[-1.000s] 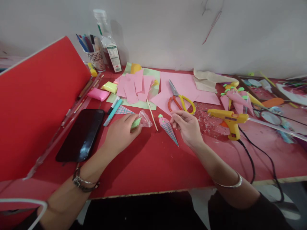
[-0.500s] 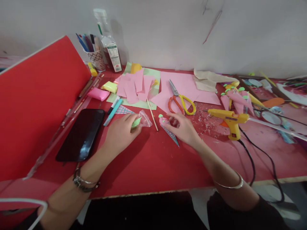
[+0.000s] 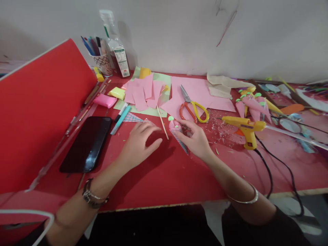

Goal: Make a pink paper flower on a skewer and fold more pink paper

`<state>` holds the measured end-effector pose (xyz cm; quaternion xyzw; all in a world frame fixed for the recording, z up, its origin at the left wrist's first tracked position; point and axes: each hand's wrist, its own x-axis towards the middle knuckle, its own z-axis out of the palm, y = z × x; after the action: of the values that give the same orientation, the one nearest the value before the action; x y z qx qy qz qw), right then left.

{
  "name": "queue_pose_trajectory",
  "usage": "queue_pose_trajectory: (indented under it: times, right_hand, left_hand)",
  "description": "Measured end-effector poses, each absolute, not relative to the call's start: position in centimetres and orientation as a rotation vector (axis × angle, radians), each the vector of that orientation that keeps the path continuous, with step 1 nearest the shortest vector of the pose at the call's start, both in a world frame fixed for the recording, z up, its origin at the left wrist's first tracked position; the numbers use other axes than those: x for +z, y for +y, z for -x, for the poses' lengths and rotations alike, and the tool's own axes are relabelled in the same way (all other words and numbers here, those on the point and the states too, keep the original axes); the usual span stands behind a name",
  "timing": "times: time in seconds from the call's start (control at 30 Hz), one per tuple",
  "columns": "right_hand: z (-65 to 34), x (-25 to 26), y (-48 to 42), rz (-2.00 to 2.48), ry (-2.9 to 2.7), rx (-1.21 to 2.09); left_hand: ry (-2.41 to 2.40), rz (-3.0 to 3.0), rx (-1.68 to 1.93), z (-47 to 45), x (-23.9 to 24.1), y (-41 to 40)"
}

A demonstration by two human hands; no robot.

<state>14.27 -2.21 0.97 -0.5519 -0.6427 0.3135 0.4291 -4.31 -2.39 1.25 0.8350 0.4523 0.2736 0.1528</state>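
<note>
My right hand [image 3: 192, 137] grips a small paper cone [image 3: 181, 140] between thumb and fingers. The cone has a blue grid pattern, and its wide end holds pink lumps topped with light green dots. My left hand [image 3: 139, 141] hovers left of the cone, thumb apart from the curved fingers, with nothing visible in it. A thin wooden stick [image 3: 163, 123] lies between the two hands. Beyond the left hand's fingers lies a blue-gridded paper piece [image 3: 132, 117], partly covered. The green-filled plastic packet is hidden from sight.
Scissors [image 3: 193, 106] rest on pink paper [image 3: 176, 89]. A yellow glue gun [image 3: 245, 127] with a black cord lies right, near several pink cones [image 3: 252, 104]. On the left are a phone [image 3: 87, 145], a marker [image 3: 121, 118] and a glass bottle [image 3: 118, 51] by a pen cup [image 3: 102, 64].
My left hand has let go of the green-filled packet and its thumb has spread. My right hand has closed on the cone and shifted it slightly; its top now stands higher.
</note>
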Motion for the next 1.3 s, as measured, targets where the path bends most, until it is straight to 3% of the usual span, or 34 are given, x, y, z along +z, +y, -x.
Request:
queue_pose_trajectory:
  times: [0.37, 0.73, 0.97, 1.3]
  right_hand:
    - [-12.3, 1.3, -4.0, 1.073, -1.695, 0.848]
    - [-12.6, 1.3, -4.0, 1.072, -1.617, 0.888]
    - [-12.5, 1.8, -4.3, 1.081, -1.436, 0.946]
    - [-13.0, 2.4, -4.2, 1.069, -1.672, 0.453]
  left_hand:
    - [1.072, -2.105, 0.818, 2.7, 0.4, -3.0]
    - [1.119, -1.496, 0.901, 2.5, 1.4, -3.0]
    - [1.033, -1.482, 0.834, 2.3, 1.1, -3.3]
    - [1.075, -1.641, 0.823, 2.2, 0.5, -3.6]
